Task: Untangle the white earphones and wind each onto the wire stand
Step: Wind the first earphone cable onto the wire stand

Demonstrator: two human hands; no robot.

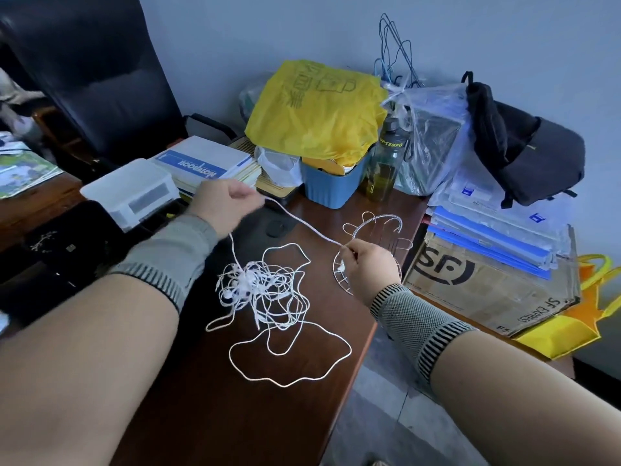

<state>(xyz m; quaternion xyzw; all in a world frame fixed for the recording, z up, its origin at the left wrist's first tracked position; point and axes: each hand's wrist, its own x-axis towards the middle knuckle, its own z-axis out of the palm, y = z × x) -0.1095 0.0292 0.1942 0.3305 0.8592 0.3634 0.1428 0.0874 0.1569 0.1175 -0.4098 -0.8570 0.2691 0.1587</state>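
Drawing one cord out of the tangle is the step in hand: a length is held taut between the left hand, fingers curled round it, and the right hand, which pinches it just in front of the wire stand. The knotted white earphones lie on the counter between the forearms. Next, the cord probably needs to be worked fully free before any winding is begun

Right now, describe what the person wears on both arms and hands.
Both hands are bare, no gloves or rings visible. The left hand and right hand each emerge from a grey knitted wrist sleeve edged with black-and-grey striped bands. Above the sleeves, the forearms are uncovered.
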